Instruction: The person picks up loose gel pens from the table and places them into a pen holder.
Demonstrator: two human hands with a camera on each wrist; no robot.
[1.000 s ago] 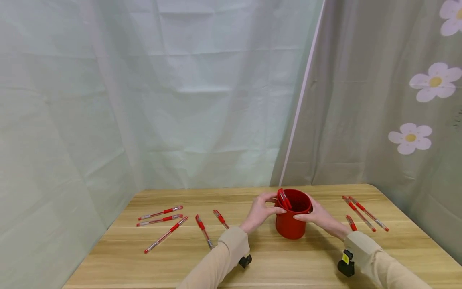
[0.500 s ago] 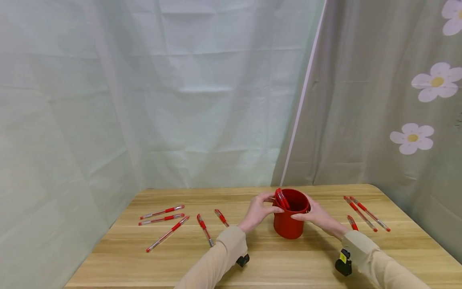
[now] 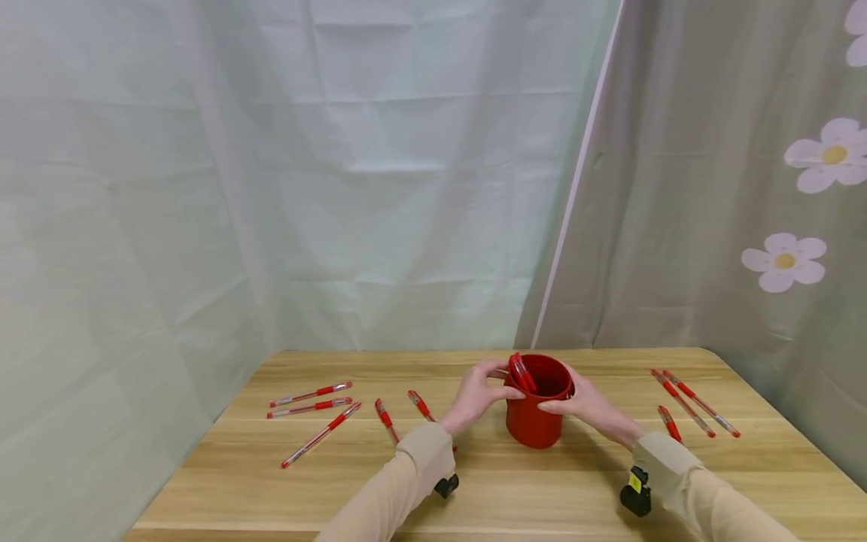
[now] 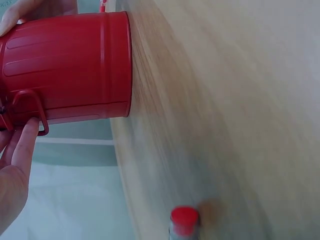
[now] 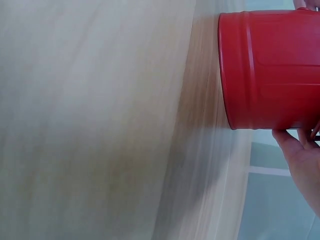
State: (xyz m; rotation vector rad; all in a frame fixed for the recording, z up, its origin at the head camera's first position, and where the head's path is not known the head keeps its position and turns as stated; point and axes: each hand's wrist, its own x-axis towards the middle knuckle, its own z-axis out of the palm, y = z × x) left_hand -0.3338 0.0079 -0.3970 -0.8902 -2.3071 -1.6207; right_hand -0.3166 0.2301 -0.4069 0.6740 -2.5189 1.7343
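A red metal bucket with side handles is upright between my two hands; I cannot tell if its base touches the table. Two red-capped pens lean inside against its left rim. My left hand grips the left side by the rim, thumb in front and fingers around the handle. On the opposite side my right hand holds the bucket, its thumb on the front near the rim. In both wrist views the bucket's lower wall and base edge show, with fingers around its upper part.
Several red pens lie to the left, including one pen at an angle; another pen is partly covered by the left sleeve. More pens lie at the right, one beside the right sleeve. Curtains hang behind the wooden table.
Both hands have moved the bucket a little to the left across the table, with the grip unchanged. The head view has shifted slightly; the loose pens stay where they lay.
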